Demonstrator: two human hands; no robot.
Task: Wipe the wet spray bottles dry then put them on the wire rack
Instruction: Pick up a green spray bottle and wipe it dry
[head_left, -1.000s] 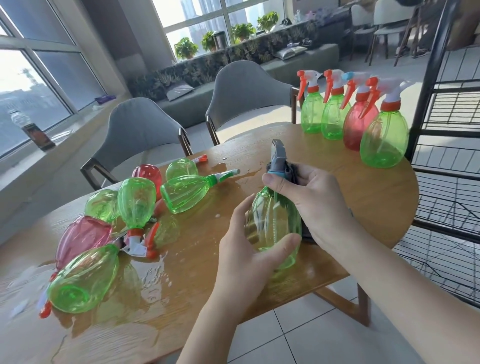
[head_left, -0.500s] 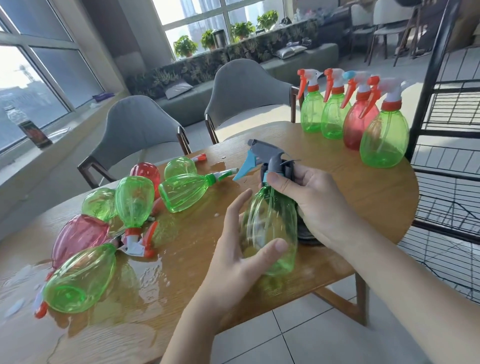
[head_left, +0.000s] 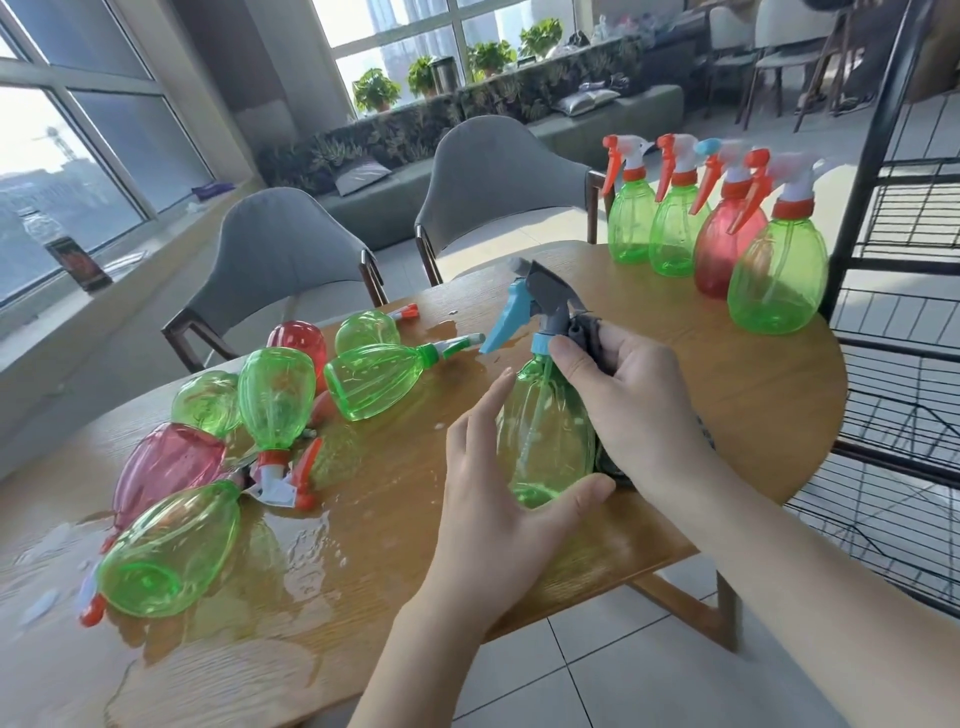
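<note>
The person is holding one green spray bottle (head_left: 545, 431) upright just above the near edge of the wooden desk (head_left: 727, 395). This bottle is carrying a grey spray head with a blue trigger, and the trigger is pointing left.

Left hand (head_left: 498, 499): the thumb is lying across the lower front of the bottle and the straight fingers are lying along its left side. The grip is apart, the fingers only touching the bottle.

Right hand (head_left: 634, 400): the fingers are curling around a dark grey cloth (head_left: 587, 332) and pressing it against the neck and right side of the bottle. The grip is clamped on the cloth, with the thumb tip resting at the blue collar.

Four upright bottles (head_left: 717, 234) are standing in a row at the far right corner of the desk, three green and one red, all with white and orange spray heads. They are standing just beside the black wire rack (head_left: 883, 156), which is showing at the right edge of the view.

A cluster of wet bottles (head_left: 249, 426), green and red, is lying on its sides on the left part of the desk, the bottles touching one another. Water (head_left: 311, 540) is pooling on the desk surface around and in front of this cluster.

Two grey chairs (head_left: 280, 260) are standing behind the desk.
</note>
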